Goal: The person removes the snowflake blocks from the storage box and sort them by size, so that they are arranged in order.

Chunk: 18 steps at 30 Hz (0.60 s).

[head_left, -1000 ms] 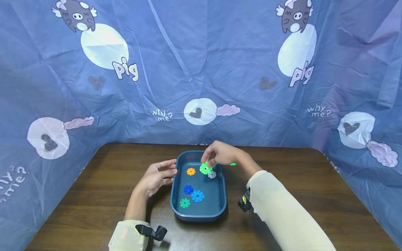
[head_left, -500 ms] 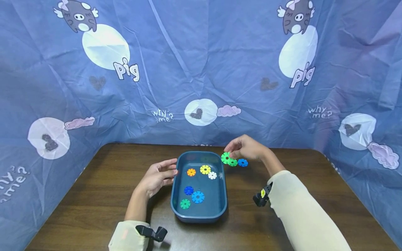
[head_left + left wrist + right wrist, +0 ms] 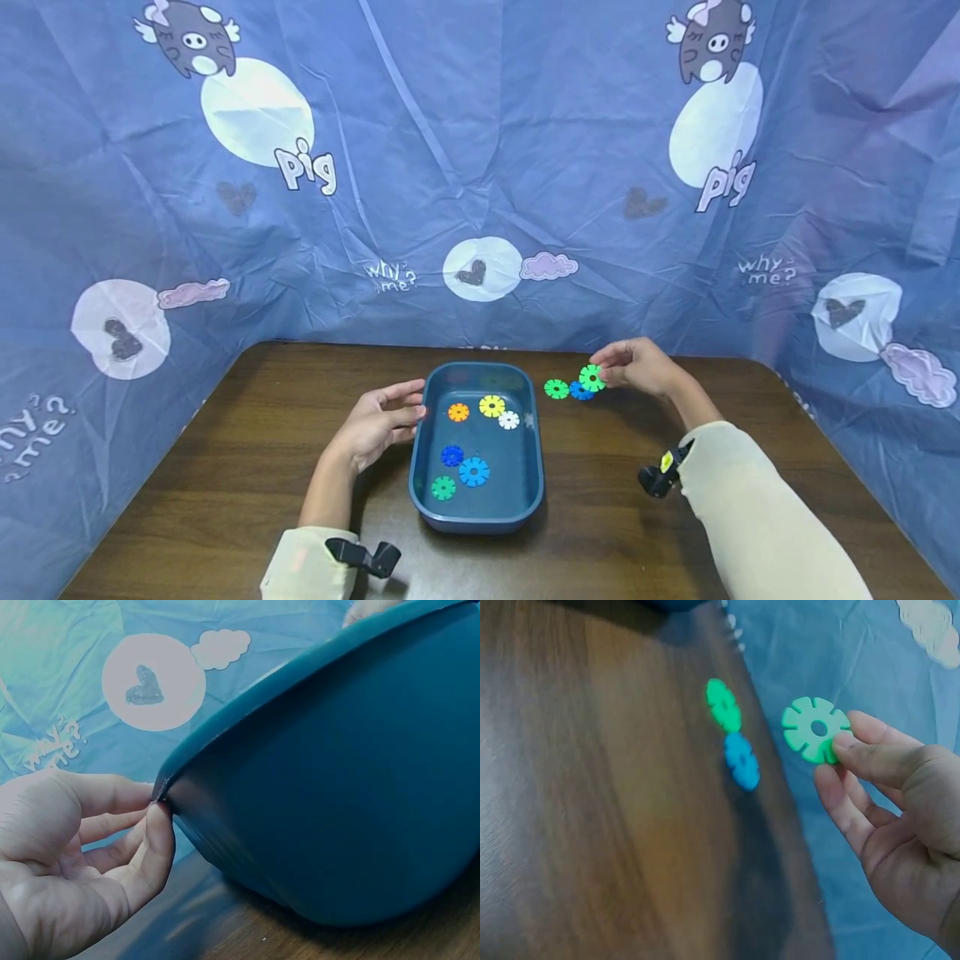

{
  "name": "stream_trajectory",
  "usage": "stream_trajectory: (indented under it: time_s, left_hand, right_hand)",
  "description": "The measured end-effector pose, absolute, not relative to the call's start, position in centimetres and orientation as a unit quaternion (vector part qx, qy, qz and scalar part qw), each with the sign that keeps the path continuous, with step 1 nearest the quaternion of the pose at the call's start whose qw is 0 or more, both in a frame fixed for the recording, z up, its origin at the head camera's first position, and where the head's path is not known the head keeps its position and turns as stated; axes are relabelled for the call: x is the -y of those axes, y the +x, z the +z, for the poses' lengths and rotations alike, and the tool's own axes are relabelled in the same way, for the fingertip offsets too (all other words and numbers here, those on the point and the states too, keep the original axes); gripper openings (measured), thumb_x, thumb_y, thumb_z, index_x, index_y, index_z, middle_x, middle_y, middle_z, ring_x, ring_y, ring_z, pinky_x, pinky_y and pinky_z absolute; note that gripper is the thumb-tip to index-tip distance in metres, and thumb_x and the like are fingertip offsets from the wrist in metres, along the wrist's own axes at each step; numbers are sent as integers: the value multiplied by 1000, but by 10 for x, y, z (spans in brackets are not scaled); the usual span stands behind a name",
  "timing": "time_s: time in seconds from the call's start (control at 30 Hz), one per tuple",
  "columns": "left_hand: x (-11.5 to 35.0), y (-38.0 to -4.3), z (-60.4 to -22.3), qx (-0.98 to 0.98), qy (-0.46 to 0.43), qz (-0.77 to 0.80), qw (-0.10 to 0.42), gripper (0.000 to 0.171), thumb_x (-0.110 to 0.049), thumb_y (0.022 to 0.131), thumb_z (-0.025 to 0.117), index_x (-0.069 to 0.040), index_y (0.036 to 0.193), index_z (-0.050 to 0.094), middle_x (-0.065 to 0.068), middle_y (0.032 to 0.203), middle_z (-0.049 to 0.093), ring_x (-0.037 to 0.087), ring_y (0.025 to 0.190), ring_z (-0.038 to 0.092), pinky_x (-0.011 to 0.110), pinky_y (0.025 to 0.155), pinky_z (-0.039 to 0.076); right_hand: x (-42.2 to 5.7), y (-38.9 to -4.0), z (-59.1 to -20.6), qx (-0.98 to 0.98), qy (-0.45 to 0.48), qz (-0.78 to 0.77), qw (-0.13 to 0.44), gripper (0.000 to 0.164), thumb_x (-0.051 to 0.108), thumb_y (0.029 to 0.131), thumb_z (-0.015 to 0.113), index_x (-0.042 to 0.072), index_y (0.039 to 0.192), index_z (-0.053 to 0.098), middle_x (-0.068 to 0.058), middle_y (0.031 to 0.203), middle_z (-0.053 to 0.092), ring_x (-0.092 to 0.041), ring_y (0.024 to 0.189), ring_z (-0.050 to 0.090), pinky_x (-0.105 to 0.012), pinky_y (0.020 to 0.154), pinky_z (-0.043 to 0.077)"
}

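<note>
My right hand (image 3: 647, 367) pinches a light green notched interlocking disc (image 3: 801, 735) between thumb and fingers. The disc is held up beyond the table's far edge in the right wrist view, and overlaps a blue disc (image 3: 742, 761) in the head view. Beside the blue one lies another green disc (image 3: 557, 389). My left hand (image 3: 378, 423) holds the left side of a dark blue tub (image 3: 480, 523), thumb and fingertips at its rim (image 3: 225, 724). Inside the tub lie an orange disc (image 3: 458, 412), a yellow disc (image 3: 492, 406), a white disc (image 3: 508, 420) and several blue and green ones.
The tub stands on a brown wooden table (image 3: 600, 517), left of the loose discs. A blue printed cloth (image 3: 420, 192) hangs behind the table and along its sides. A black camera mount (image 3: 363, 557) sits on my left wrist, another (image 3: 663, 473) on my right.
My right hand has carried the green disc out from over the tub, rightward past the other green disc to the blue one. The left hand has stayed at the tub's side.
</note>
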<state>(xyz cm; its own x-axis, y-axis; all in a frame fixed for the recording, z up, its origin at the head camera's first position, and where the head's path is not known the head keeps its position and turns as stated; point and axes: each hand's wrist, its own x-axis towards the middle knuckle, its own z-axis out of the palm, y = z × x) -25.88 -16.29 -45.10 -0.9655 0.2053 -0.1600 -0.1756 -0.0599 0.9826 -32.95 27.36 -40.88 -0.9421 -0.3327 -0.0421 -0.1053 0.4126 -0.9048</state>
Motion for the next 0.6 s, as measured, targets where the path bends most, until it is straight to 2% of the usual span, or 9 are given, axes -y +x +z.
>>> stream_trajectory:
  time_s: [0.27,0.47,0.6]
  left_hand:
    - [163,-259,-451,-674,9,727,129,53,-1,96,68,-1,146,52,24,134,55,25,102,67,34,82,59]
    - [163,-260,-450,-674,3,727,129,53,-1,96,67,-2,146,52,24,135,55,28,106,65,34,81,59]
    - [162,-260,-450,-672,-3,729,130,52,0,96,67,-3,146,53,23,134,56,29,106,65,34,80,59]
  right_hand:
    - [-293,-323,-441,-819,-75,-565,60,31,-11,94,64,-21,123,59,-18,101,71,-12,84,70,-35,81,61]
    - [-295,-318,-456,-796,-48,-603,31,33,-13,95,61,-24,125,54,-17,103,72,-12,84,71,-35,80,61]
    - [-293,-315,-461,-798,-36,-602,24,34,-12,96,61,-24,127,54,-24,111,70,-11,85,70,-32,80,61]
